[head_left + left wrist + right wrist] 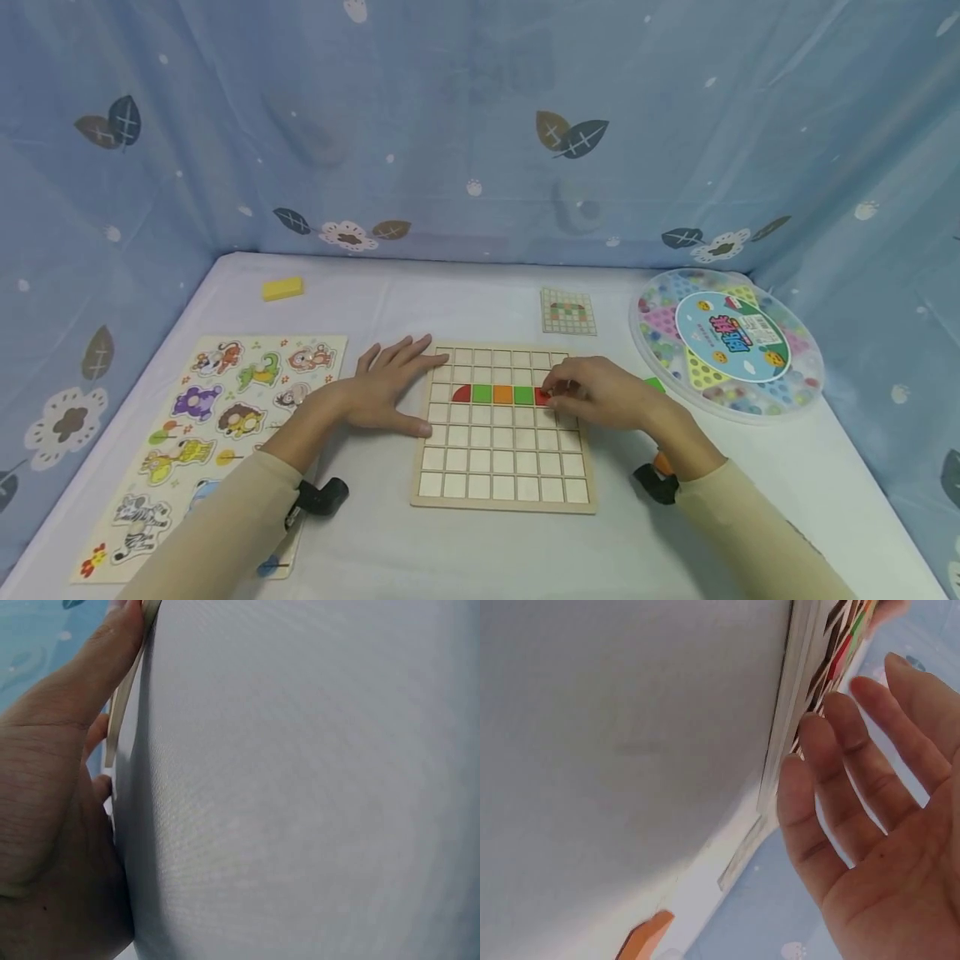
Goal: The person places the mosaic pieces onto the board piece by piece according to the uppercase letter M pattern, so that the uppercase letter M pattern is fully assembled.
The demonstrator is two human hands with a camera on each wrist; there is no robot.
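Tabletop (465,308) surrounds board (502,503); left grip (378,396) splayed at edge (422,454), right grip (603,392) loose at tile (541,397).

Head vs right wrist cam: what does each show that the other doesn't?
Head only: the animal puzzle, the yellow block and the left sleeve.

Right wrist only: the palm side of the right hand, plus a low, nearly edge-on look at the grid board.

Both: that hand at the board, a red tile and a green tile on it, the blue patterned cloth, and what looks like the same orange block, mostly covered in the head view.
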